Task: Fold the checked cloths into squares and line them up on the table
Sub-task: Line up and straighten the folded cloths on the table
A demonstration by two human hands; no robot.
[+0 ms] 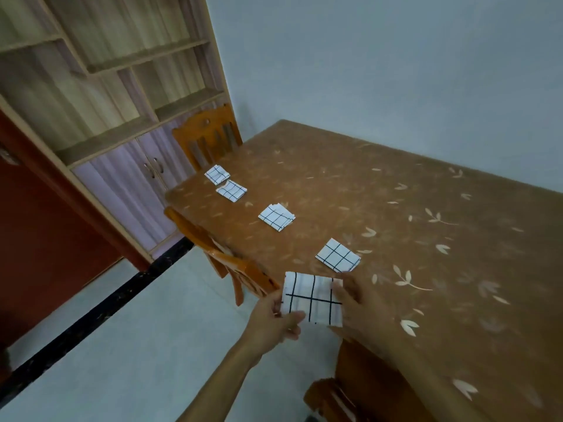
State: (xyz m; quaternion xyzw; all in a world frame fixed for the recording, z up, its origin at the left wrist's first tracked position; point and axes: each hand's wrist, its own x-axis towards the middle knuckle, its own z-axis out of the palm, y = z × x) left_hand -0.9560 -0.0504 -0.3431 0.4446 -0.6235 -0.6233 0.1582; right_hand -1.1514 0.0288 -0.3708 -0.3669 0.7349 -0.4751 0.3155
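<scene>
I hold a folded white checked cloth (pixel 312 298) between both hands, in the air at the near left edge of the brown table (pixel 396 208). My left hand (pixel 274 321) grips its left side with the thumb on top. My right hand (pixel 359 303) grips its right side. Several folded checked squares lie in a row along the table's left edge: one nearest (pixel 337 255), one in the middle (pixel 276 217), and two farther squares (pixel 231 190) (pixel 216 174) close together.
Orange wooden chairs stand at the table's left side (pixel 234 269), at its far end (pixel 207 135) and at the near edge (pixel 341 388). A tall shelf unit with cupboard doors (pixel 122 123) lines the left wall. Pale floor lies below left.
</scene>
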